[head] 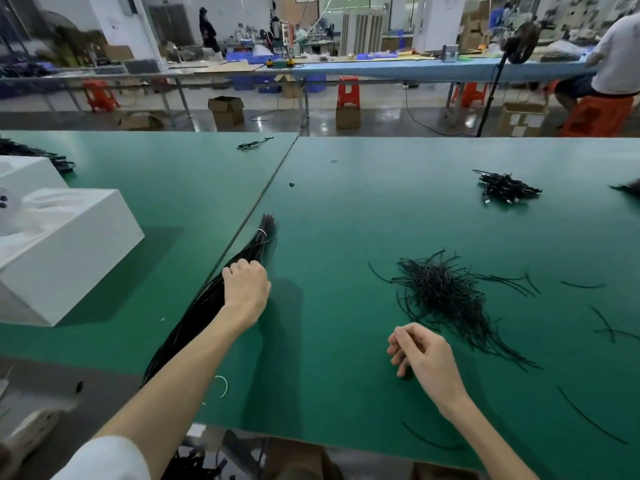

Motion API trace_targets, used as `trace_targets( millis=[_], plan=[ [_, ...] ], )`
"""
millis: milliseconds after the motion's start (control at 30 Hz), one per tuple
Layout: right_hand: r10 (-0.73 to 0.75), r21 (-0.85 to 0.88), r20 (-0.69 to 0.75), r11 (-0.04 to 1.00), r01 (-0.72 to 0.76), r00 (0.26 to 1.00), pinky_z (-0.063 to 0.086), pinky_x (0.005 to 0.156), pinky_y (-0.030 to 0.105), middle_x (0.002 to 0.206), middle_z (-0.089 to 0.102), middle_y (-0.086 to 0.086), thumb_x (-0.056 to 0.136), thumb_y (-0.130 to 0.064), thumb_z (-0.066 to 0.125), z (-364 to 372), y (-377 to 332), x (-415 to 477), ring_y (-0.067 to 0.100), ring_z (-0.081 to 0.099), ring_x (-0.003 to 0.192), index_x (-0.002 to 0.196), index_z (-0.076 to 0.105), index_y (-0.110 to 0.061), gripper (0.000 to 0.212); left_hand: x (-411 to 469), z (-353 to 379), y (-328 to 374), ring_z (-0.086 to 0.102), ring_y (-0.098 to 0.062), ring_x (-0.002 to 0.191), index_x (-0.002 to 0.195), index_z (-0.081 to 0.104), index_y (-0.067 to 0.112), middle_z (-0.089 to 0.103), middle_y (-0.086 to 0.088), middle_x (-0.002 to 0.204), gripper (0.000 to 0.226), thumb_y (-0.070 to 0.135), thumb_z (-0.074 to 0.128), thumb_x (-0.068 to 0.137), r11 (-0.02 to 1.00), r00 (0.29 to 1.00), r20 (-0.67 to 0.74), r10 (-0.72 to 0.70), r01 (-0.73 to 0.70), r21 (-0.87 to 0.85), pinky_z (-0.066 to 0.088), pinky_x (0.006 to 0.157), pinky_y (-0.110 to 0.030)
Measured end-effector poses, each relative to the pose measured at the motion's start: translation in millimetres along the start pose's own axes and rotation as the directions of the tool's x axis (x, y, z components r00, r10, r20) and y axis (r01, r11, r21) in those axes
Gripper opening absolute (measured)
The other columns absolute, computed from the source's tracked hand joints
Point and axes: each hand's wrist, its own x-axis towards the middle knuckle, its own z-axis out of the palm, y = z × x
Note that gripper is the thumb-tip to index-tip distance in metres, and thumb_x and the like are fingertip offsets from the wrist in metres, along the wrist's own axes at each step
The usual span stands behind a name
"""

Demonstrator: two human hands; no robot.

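- Left hand (246,289): reaches forward across the green table (346,209), with its fingers curled over and gripping the wire bundle (187,327) on the bundle's far half
- Wire bundle: long black strands lying flat on the table, running diagonally from the near edge at the left up towards the centre. It follows the seam (277,168) between the two table sections and partly lies on it
- White tie (262,232): cinches the bundle close to its far tip, beyond the left hand. The strands fan out slightly past it
- Right hand (420,351): low over the table near the front edge, well apart from the bundle, with fingers loosely curled inward and knuckles up. It cannot be told whether anything is pinched between fingers and thumb
- Pile of short black strands (440,289): loose and tangled, on the table just beyond the right hand. Stray single strands (588,415) lie scattered to the right and along the near edge
- Heap of black cables (505,188): farther back on the right, with connector ends showing
- White box (69,244): on the left section of the table, left of the bundle and not touching it
- Single coiled black cable (254,143): near the far edge of the table
- Small white loop (223,386): beside the left forearm, near the front edge
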Motion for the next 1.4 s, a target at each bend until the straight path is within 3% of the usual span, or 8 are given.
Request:
trace_targets(
  millis=[133,433,667,867,1000,1167,1300,1400],
  plan=[
    [-0.005,0.018,0.005,1.000,0.005,1.000,0.056,0.054,0.032,0.073,0.071,0.008,0.104,-0.016,0.059,0.3,0.8,0.8,0.028,0.067,0.060,0.082,0.070,-0.008,0.025,-17.3,-8.6,25.0,0.059,-0.033,0.108,0.111,0.059,0.005,0.063,-0.014,0.116,0.024,0.025,0.048,0.102,0.968,0.991,-0.059,0.117,-0.128,-0.217,0.044,0.092,-0.042],
    [0.090,-0.012,0.070,0.996,-0.089,0.994,0.054,0.052,0.030,0.079,0.074,0.003,0.105,-0.023,0.057,7.9,-3.8,6.4,0.018,0.068,0.067,0.089,0.072,-0.011,0.025,-51.4,-11.3,55.8,0.049,-0.018,0.077,0.090,0.054,0.013,0.049,0.004,0.090,0.021,0.028,0.059,0.104,0.660,0.942,-0.089,0.324,-0.292,-0.692,0.039,0.068,-0.033],
    [0.205,0.076,0.165,0.973,-0.220,0.965,0.048,0.047,0.026,0.096,0.076,0.002,0.108,-0.031,0.051,56.8,-37.1,34.5,0.019,0.071,0.065,0.104,0.068,-0.011,0.027,-66.1,-11.9,61.0,0.053,-0.018,0.069,0.077,0.059,0.013,0.054,0.002,0.080,0.027,0.023,0.082,0.087,0.578,0.921,-0.140,0.363,-0.341,-0.741,0.044,0.067,-0.030],
    [0.290,0.011,0.099,0.956,-0.293,0.952,0.040,0.044,0.021,0.060,0.061,-0.005,0.104,-0.032,0.057,97.8,-41.0,52.4,0.005,0.051,0.045,0.094,0.072,-0.014,0.025,-68.6,-10.3,50.9,0.058,-0.017,0.078,0.086,0.070,0.017,0.057,0.002,0.085,0.009,0.019,0.072,0.095,0.522,0.902,-0.087,0.424,-0.322,-0.790,0.051,0.076,-0.037],
    [0.307,0.085,0.066,0.946,-0.311,0.950,0.036,0.037,0.022,0.062,0.064,0.004,0.098,-0.020,0.061,97.2,-38.6,53.2,0.009,0.049,0.037,0.089,0.070,-0.007,0.018,-67.2,-8.5,38.4,0.063,-0.003,0.085,0.102,0.079,0.016,0.067,0.006,0.091,0.010,0.018,0.071,0.097,0.458,0.902,-0.037,0.430,-0.253,-0.852,0.047,0.082,-0.024],
    [0.292,-0.033,0.034,0.956,-0.291,0.956,0.036,0.038,0.021,0.054,0.067,0.007,0.088,-0.014,0.061,99.3,-37.6,53.5,0.015,0.043,0.031,0.085,0.067,-0.006,0.011,-60.5,-7.3,48.0,0.057,-0.022,0.110,0.120,0.070,0.017,0.063,0.001,0.115,0.024,0.027,0.065,0.099,0.700,0.925,-0.328,0.195,-0.365,-0.613,0.041,0.099,-0.036],
    [0.240,-0.073,0.033,0.969,-0.237,0.970,0.040,0.040,0.022,0.054,0.068,0.005,0.088,-0.016,0.060,100.5,-32.5,51.2,0.016,0.048,0.035,0.084,0.066,-0.008,0.010,-35.4,-4.8,62.5,0.018,-0.027,0.155,0.162,0.024,0.018,0.026,-0.010,0.166,0.079,0.061,0.046,0.100,0.827,0.984,0.051,0.170,-0.114,-0.551,0.003,0.124,-0.048],
    [0.167,-0.111,0.053,0.981,-0.160,0.985,0.041,0.042,0.019,0.052,0.064,0.000,0.092,-0.018,0.060,98.7,-27.2,48.9,0.008,0.051,0.036,0.083,0.064,-0.011,0.012,-24.5,1.7,75.3,0.015,-0.030,0.154,0.164,0.008,0.018,0.021,-0.012,0.167,0.085,0.060,0.046,0.100,0.864,0.963,0.204,0.176,-0.051,-0.501,0.010,0.122,-0.054]
  ],
)
